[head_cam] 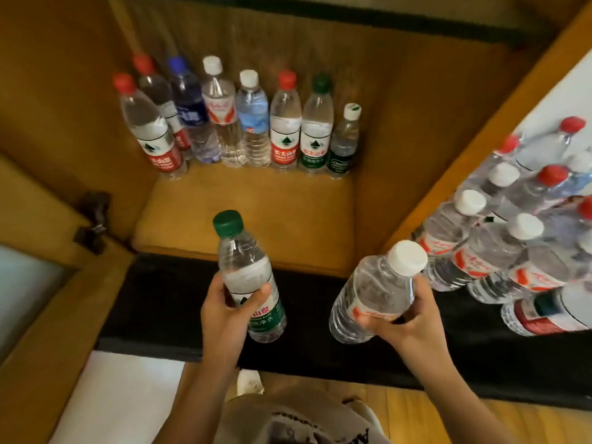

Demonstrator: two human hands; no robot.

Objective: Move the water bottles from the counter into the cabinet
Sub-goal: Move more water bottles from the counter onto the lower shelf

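My left hand (224,315) grips a green-capped water bottle (246,267) with a green label, held upright in front of the open cabinet (256,206). My right hand (407,325) grips a white-capped bottle (374,290) with a red and white label, tilted to the right. Both are held above the black counter edge (160,302). Several bottles (243,123) with red, blue, white and green caps stand in a row at the back of the cabinet shelf. Several more bottles (499,238) crowd the counter on the right.
The wooden cabinet door (48,219) with a dark latch (94,219) stands open on the left. The cabinet's right wall (416,155) separates the shelf from the counter bottles. Bare shelf floor lies in front of the row. A wooden floor (416,408) shows below.
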